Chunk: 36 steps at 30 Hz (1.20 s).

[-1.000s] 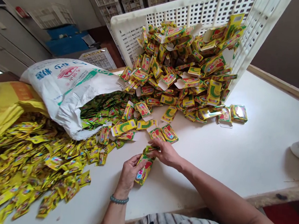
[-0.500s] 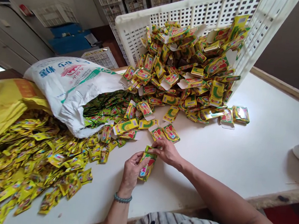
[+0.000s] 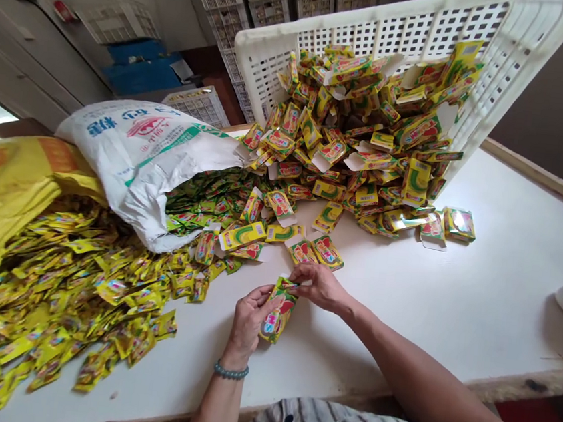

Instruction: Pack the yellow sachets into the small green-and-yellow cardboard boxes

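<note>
Holds in the left hand [image 3: 249, 318] a small flat cardboard box printed yellow, green and red [image 3: 279, 318], near the body and in front of the smooth white tabletop [image 3: 427, 307]; tilted, pointing with its upper end a little past 12 o'clock. Clasps quite closely with this hand, with fingers curled round the long side at 9 o'clock and thumb on the printed face. Reaches to the upper end with the right hand [image 3: 321, 288], bent, with fingertips nearly together; impossible to say from here if pinching a flap or something else.

Should weigh very little, judging by the thin board. Probably stiff along the folds, easy to dent on the wide faces, slightly slippery from the gloss. Better to take by the two long narrow sides, pressing gently, so as not to crease the flaps.

Counting hours from the held box: at 12 to 1 o'clock, a heap of similar angular shiny boxes [image 3: 369, 140], in and before a rigid white plastic lattice crate [image 3: 395, 35]; near 11 o'clock, glossy green sachets [image 3: 202, 199] in the mouth of a wrinkled white printed sack [image 3: 132, 148]; at 9 o'clock, crinkled, soft-looking yellow sachets [image 3: 102, 293], beside a creased yellow sack [image 3: 14, 169].
</note>
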Each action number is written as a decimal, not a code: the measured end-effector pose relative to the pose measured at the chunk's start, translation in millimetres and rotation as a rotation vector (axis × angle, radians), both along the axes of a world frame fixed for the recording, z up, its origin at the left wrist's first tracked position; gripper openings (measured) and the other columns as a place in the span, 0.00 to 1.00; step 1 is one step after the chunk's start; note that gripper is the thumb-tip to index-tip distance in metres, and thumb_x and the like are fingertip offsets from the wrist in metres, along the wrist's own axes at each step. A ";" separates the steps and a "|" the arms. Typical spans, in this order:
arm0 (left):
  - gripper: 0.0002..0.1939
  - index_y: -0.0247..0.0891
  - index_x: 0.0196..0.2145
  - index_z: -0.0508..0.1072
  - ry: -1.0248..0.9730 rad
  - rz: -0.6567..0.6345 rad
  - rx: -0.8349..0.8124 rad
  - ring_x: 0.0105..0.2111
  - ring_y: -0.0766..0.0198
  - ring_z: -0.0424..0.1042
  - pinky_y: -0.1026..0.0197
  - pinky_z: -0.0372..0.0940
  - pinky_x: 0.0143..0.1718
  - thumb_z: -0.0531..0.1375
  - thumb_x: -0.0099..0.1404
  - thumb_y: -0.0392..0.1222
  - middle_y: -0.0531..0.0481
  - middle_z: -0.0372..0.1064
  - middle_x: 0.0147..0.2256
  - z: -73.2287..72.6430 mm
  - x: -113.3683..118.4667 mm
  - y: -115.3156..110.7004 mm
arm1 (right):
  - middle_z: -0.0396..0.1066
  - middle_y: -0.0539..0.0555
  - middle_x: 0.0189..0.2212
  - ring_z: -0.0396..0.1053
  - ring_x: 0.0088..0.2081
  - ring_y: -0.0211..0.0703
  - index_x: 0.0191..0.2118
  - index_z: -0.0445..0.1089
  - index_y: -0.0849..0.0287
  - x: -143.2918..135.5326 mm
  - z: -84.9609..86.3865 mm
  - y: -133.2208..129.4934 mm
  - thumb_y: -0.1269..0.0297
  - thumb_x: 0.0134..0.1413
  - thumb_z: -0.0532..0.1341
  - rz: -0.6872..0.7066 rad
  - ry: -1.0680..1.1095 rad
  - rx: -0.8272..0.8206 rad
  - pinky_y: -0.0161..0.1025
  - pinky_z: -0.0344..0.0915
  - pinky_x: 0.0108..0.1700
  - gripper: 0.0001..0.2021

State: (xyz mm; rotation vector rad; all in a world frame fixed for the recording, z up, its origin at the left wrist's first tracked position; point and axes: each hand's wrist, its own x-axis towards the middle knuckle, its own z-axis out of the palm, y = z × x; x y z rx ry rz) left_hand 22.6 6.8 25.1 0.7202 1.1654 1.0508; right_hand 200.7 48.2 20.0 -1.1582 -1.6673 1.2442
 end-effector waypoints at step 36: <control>0.18 0.41 0.38 0.67 0.089 0.051 0.269 0.27 0.67 0.70 0.66 0.66 0.30 0.67 0.51 0.40 0.56 0.70 0.28 -7.9 0.5 6.2 | 0.64 0.47 0.23 0.59 0.27 0.35 0.27 0.67 0.60 -19.1 -9.7 -8.0 0.43 0.48 0.62 0.042 0.119 -0.102 0.34 0.57 0.30 0.22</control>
